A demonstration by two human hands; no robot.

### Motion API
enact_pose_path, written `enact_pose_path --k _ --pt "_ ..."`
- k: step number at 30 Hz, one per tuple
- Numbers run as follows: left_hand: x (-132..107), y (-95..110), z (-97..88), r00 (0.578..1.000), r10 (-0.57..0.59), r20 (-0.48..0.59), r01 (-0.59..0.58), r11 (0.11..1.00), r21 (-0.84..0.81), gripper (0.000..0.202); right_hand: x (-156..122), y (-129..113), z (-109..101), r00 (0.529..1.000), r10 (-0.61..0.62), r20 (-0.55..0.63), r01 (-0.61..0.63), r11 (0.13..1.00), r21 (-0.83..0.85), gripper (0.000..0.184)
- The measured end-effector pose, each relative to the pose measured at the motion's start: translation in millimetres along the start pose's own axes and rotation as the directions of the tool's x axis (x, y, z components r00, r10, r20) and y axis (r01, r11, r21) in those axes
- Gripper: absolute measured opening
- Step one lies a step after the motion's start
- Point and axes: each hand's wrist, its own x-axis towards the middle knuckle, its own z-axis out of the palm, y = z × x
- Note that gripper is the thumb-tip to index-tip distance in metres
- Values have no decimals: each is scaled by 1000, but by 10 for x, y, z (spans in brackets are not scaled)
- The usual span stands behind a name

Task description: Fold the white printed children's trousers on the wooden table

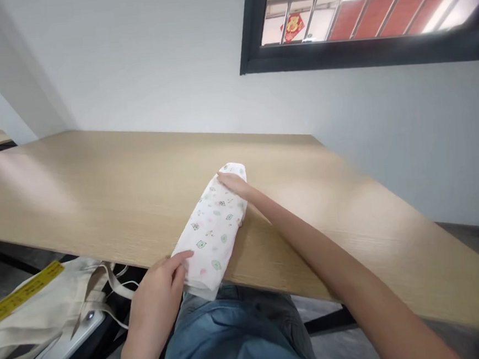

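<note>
A folded white cloth [213, 226] printed with small green and pink figures lies on the wooden table [111, 189], its near end hanging over the front edge. My left hand [160, 302] pinches that near end at the table's edge, thumb on top. My right hand [233, 182] rests flat on the far end of the cloth, fingers stretched out and pressing it down. My right forearm crosses the table from the lower right.
A cream tote bag [46, 311] with a yellow tape measure [20, 293] lies at the lower left below the table. My blue-jeaned lap [235, 340] is under the table edge. A white wall and a barred window [367, 9] stand behind.
</note>
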Motion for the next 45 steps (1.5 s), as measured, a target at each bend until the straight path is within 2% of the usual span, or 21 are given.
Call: enact_pose_path --k 4,7,10,14,17,21,24,27,29,30,32,33,34,35,37,39,42,45 --pt "-22 -24 120 973 162 -163 -126 970 209 33 -42 121 94 986 -166 31 169 969 -183 39" --pt "-49 77 179 944 240 -226 -166 939 303 30 -20 174 27 979 -198 36 201 939 -278 38" --pt "-67 219 253 931 316 -184 -247 914 322 28 -6 231 -97 981 -190 35 192 944 -267 34" --pt "-96 424 395 888 444 -115 -411 882 232 28 -69 319 -334 988 -154 24 155 956 -250 29" --pt "-133 564 511 857 507 -96 -487 856 176 28 -139 399 -558 996 -90 -16 84 970 -226 26" --pt "-153 667 629 805 592 -38 -583 802 133 28 -167 523 -806 994 33 -107 -45 993 -112 23" --pt "-129 689 630 798 603 20 -601 792 112 27 -167 568 -868 991 49 -128 -59 996 -72 22" --pt "-57 739 509 793 595 127 -609 781 137 26 -198 521 -853 994 43 -101 -51 995 -82 21" --pt "58 821 385 740 633 229 -671 722 169 23 -239 440 -852 998 51 -49 -55 994 -97 19" --pt "147 880 329 685 667 294 -724 669 170 22 -263 389 -863 998 57 -15 -58 993 -103 18" --pt "400 1023 266 549 724 418 -826 547 138 24 -321 272 -909 993 70 91 -62 994 -90 16" --pt "560 1100 270 493 739 459 -858 501 116 25 -352 212 -938 984 79 160 -67 995 -78 17" --pt "736 1173 301 455 748 483 -877 471 98 25 -384 154 -966 968 92 235 -77 994 -71 18" --pt "921 1238 355 442 755 485 -884 460 90 26 -413 101 -991 944 107 313 -89 993 -72 21" --pt "1279 1328 513 443 763 470 -882 466 75 30 -458 22 -1017 888 139 439 -95 988 -120 26" --pt "1565 1353 687 455 769 449 -873 485 54 37 -470 -6 -1007 856 167 489 -41 965 -257 33" --pt "1795 1303 875 461 790 405 -868 497 19 42 -424 57 -948 881 186 435 75 853 -516 44" --pt "1850 1240 944 459 807 371 -871 492 7 43 -349 186 -881 918 168 358 101 775 -623 49"
